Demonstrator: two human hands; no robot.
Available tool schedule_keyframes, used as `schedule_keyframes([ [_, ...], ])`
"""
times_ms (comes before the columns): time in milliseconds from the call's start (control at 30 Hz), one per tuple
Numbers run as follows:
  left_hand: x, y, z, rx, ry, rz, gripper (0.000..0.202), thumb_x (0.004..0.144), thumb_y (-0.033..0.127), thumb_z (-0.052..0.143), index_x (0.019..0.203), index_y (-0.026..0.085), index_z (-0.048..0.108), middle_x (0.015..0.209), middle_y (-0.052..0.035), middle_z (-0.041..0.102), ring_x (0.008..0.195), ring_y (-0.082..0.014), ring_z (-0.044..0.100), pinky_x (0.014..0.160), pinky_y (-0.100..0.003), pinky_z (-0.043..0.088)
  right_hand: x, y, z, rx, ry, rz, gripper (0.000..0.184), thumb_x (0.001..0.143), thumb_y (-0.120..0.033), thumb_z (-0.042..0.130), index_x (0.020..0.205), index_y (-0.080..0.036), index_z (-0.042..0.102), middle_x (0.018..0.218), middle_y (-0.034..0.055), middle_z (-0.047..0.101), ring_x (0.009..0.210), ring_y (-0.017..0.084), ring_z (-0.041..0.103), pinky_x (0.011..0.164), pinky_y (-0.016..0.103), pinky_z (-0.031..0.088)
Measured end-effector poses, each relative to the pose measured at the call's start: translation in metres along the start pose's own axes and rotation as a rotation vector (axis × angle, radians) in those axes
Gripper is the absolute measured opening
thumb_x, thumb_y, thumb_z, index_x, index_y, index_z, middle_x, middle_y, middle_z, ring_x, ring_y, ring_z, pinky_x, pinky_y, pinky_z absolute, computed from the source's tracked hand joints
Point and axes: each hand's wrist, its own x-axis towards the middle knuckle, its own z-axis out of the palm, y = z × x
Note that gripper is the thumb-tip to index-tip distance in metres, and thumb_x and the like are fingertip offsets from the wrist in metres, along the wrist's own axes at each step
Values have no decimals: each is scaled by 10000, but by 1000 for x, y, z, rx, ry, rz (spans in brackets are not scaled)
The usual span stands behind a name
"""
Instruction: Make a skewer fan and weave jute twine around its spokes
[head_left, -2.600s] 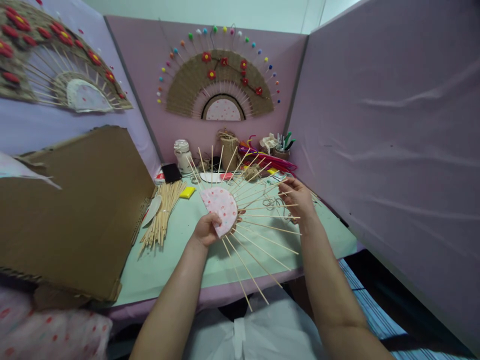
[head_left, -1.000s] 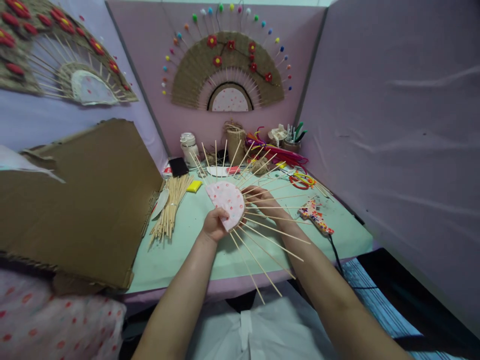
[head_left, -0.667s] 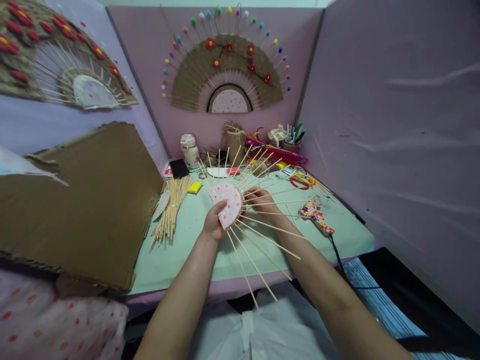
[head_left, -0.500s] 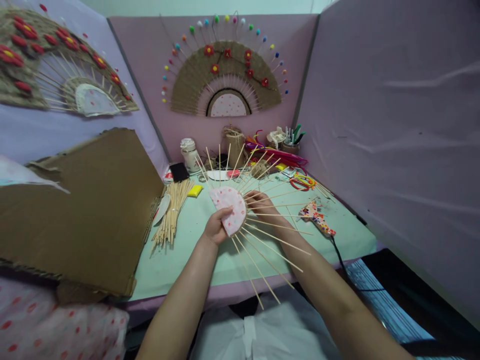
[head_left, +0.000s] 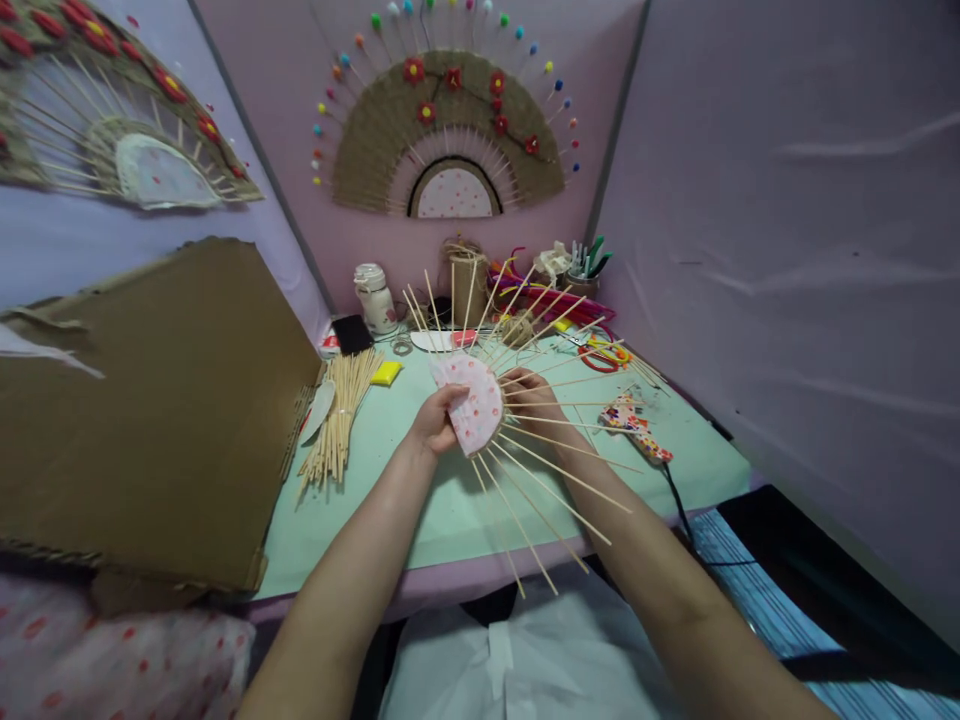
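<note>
My left hand (head_left: 436, 420) grips the straight side of a half-round fan frame (head_left: 481, 400), its thumb on the white cloth with red dots. Thin wooden sticks (head_left: 566, 468) spread out from the frame's curved edge like rays. Behind the sticks on the right, my right hand (head_left: 529, 384) has its fingers bent together at that edge, closed on the frame or the base of a stick. The sticks partly cover those fingers, so the exact hold is hard to see. Both hands keep the fan frame tilted above the green tabletop (head_left: 360, 540).
A bundle of sticks (head_left: 341, 415) and a yellow packet (head_left: 386, 374) lie left, beside a cardboard sheet (head_left: 165, 420). A flower-patterned glue gun (head_left: 636, 425) with a cord and red-handled scissors (head_left: 598, 358) lie right. A jar (head_left: 375, 298) stands behind; a finished fan (head_left: 450, 110) hangs on the wall.
The view has tipped down slightly. In the picture, the fan frame and both hands sit a little higher and further right. Both hands keep their places on the frame.
</note>
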Motion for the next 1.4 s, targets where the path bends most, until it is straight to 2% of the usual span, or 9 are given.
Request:
schedule_keyframes([
  [200, -7, -10, -18, 5, -102, 25, 413, 672, 49, 550, 1078, 82, 620, 914, -117, 735, 959, -269, 673, 1017, -448, 417, -1, 4, -8, -92, 53, 0, 189, 555, -267, 770, 667, -199, 633, 631, -30, 627, 573, 120, 567, 594, 267, 452],
  [333, -9, -10, -26, 29, -148, 6, 441, 671, 77, 563, 1109, 65, 605, 933, -149, 728, 969, -294, 667, 994, -478, 431, 1, 8, -13, -87, 36, -21, 187, 561, -274, 767, 674, -204, 634, 665, -18, 648, 613, 135, 592, 626, 277, 463],
  [500, -7, -13, -29, 49, -167, 32, 427, 653, 56, 539, 1072, 68, 621, 902, -145, 731, 951, -298, 672, 982, -488, 436, -2, 6, -13, -100, 29, -29, 165, 585, -286, 755, 656, -198, 635, 628, -16, 643, 600, 132, 587, 620, 272, 454],
  [733, -8, -13, -28, 61, -196, -2, 486, 647, 75, 518, 1126, 50, 592, 897, -149, 731, 947, -297, 673, 954, -482, 457, -6, -1, -11, -107, 33, 25, 207, 579, -301, 771, 684, -192, 629, 643, -18, 648, 596, 127, 588, 606, 263, 448],
  [900, -9, -14, -26, 7, -210, -9, 522, 640, 95, 539, 1158, 50, 580, 915, -165, 726, 960, -314, 667, 937, -491, 466, -3, 5, -12, -122, 35, 16, 218, 550, -293, 784, 669, -189, 633, 624, -22, 630, 580, 127, 580, 602, 268, 451],
  [1133, -9, -5, -25, -9, -186, -8, 519, 667, 110, 492, 1177, 37, 553, 930, -173, 720, 891, -293, 688, 850, -469, 521, 3, 9, -19, -392, 100, -141, 186, 633, -364, 718, 673, -197, 647, 676, 4, 642, 671, 159, 568, 670, 293, 445],
  [1267, -13, 7, -28, -28, -174, 16, 575, 682, 107, 462, 1253, 46, 500, 977, -174, 712, 865, -269, 693, 753, -403, 557, 7, 4, -33, -515, 285, -303, 166, 682, -383, 672, 704, -220, 648, 729, -1, 627, 767, 172, 536, 775, 313, 429],
  [1333, -15, 13, -31, -38, -162, 31, 584, 685, 102, 453, 1266, 50, 485, 995, -178, 708, 856, -265, 695, 725, -391, 564, 9, 1, -41, -502, 385, -399, 162, 695, -382, 659, 726, -223, 653, 802, 10, 637, 824, 180, 533, 806, 317, 420],
  [1400, -16, 17, -34, -44, -146, 35, 572, 691, 98, 445, 1261, 53, 483, 979, -177, 711, 850, -269, 696, 712, -399, 567, 11, -3, -46, -443, 422, -423, 174, 694, -383, 662, 759, -221, 666, 813, 12, 634, 793, 170, 532, 768, 311, 424],
])
